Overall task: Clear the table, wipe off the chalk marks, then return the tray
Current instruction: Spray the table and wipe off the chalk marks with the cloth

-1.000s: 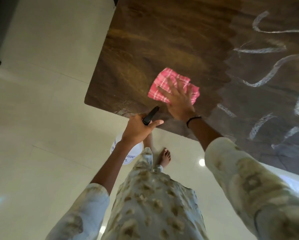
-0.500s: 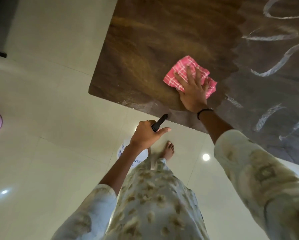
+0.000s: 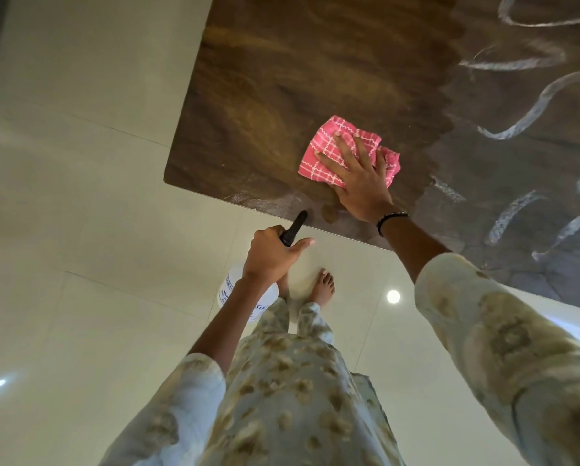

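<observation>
While the right hand [image 3: 355, 178] lies flat on the pink checked cloth [image 3: 328, 153], its fingers are straight and slightly spread, pressing the cloth onto the brown table [image 3: 281, 95] near the table's near edge. The right forearm reaches forward and to the left from a patterned sleeve [image 3: 503, 334], and a dark beaded bracelet [image 3: 391, 219] circles the wrist. The cloth sits at the boundary between a darker wiped zone on the left and a duller zone on the right, where white chalk marks [image 3: 530, 109] run in curved strokes across the surface.

The left hand [image 3: 271, 253] is held off the table, just in front of its near edge, above the pale tiled floor [image 3: 80, 230]. Its fingers are curled round the black head of a spray bottle [image 3: 238, 290], with the thumb extended to the right; the black nozzle points up toward the table edge, and the white bottle body hangs below the wrist. Two bare feet [image 3: 323, 287] stand on the floor below the hands. The tray is not in view.
</observation>
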### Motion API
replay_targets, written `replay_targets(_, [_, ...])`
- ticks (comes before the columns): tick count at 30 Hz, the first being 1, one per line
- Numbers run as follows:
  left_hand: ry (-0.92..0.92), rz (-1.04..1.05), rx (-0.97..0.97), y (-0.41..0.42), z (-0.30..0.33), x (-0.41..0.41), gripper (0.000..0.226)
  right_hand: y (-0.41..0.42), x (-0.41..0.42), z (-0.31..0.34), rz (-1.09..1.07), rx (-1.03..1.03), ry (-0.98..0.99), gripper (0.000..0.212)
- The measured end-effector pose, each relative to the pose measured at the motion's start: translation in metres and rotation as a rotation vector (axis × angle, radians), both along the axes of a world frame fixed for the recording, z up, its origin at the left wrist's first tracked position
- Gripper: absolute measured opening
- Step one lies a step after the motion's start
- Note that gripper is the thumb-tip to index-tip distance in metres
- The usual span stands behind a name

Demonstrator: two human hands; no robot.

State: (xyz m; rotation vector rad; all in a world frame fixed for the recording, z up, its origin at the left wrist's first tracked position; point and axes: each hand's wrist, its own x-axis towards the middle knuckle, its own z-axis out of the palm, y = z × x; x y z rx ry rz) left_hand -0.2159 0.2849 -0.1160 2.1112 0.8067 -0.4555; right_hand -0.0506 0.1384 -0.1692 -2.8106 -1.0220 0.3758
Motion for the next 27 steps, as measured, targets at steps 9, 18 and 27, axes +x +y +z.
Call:
replay_targets(9, [-0.002,0.030,0.027,0.033,0.003,0.000,0.045,0.000,0.000,0.000,0.001,-0.006,0.006,0.056])
replay_targets(18, [-0.171,0.146,0.004,0.068,0.011,-0.015,0.054,0.033,-0.021,0.003,-0.072,0.024,0.069,0.052])
replay_targets(27, [-0.364,0.160,-0.031,0.099,0.027,-0.016,0.055,0.137,-0.091,0.005,0.090,0.102,0.072,0.047])
